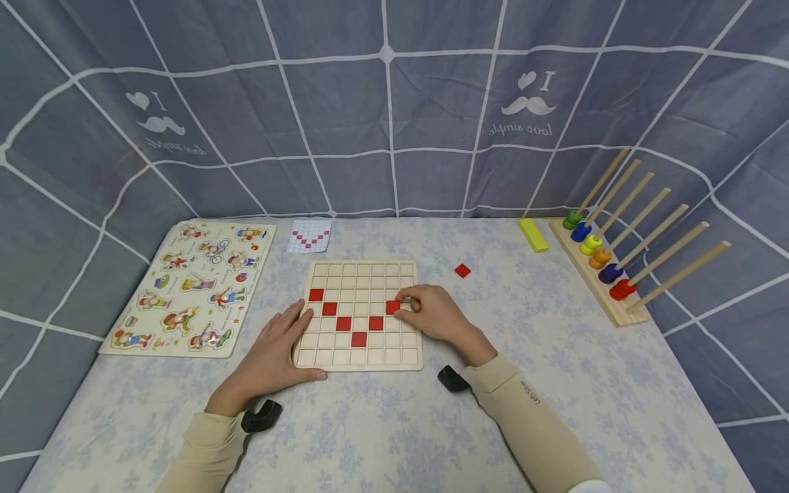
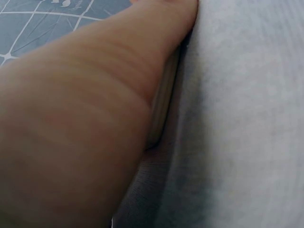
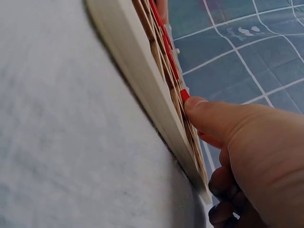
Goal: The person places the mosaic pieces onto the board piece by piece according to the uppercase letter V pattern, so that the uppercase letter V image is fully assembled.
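Note:
A wooden grid board (image 1: 409,359) lies flat on the table, with several red square tiles (image 1: 343,324) set in its cells in a V pattern. My right hand (image 1: 439,316) pinches another red tile (image 1: 392,307) between thumb and finger at the upper end of the right arm of the V. That tile's red edge also shows at the thumb tip in the right wrist view. Spread along the left edge of the board, my left hand (image 1: 277,349) has its thumb at the front edge. Its fingertips are hidden in the left wrist view.
One loose red tile (image 1: 462,270) lies right of the board. Behind it is a pattern card (image 1: 309,236) with a V. A picture puzzle board (image 1: 253,294) sits left; a yellow block (image 1: 533,235) and a peg stand (image 1: 619,311) with colored rings are at right.

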`<action>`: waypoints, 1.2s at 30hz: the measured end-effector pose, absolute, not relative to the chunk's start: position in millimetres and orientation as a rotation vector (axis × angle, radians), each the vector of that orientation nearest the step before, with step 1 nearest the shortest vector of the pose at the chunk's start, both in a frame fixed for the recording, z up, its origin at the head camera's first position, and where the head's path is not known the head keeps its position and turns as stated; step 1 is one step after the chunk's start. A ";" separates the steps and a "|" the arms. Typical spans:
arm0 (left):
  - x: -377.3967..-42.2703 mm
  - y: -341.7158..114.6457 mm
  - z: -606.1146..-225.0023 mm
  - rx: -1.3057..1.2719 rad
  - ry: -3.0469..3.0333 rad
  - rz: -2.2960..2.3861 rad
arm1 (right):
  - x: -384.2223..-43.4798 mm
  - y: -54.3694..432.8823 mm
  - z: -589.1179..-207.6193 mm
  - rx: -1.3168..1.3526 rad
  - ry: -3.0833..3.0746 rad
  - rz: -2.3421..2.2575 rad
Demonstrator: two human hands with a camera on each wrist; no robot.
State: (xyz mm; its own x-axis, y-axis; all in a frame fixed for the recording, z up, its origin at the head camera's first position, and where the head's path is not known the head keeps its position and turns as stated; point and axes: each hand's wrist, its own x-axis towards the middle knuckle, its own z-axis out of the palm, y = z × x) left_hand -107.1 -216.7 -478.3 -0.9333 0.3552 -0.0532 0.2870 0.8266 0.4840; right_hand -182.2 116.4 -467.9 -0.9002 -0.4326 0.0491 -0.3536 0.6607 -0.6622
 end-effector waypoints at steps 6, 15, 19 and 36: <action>-107.2 -216.3 -476.3 0.514 2.871 0.720 | -183.8 115.9 -470.5 -0.655 2.770 -1.052; -107.5 -215.9 -475.9 0.518 2.873 0.713 | -183.5 115.0 -469.3 -0.628 2.762 -1.059; -107.3 -216.5 -476.1 0.514 2.873 0.715 | -183.5 113.3 -468.7 -0.592 2.744 -1.069; -107.3 -216.4 -478.8 0.507 2.879 0.709 | -182.0 110.8 -464.9 -0.496 2.692 -1.121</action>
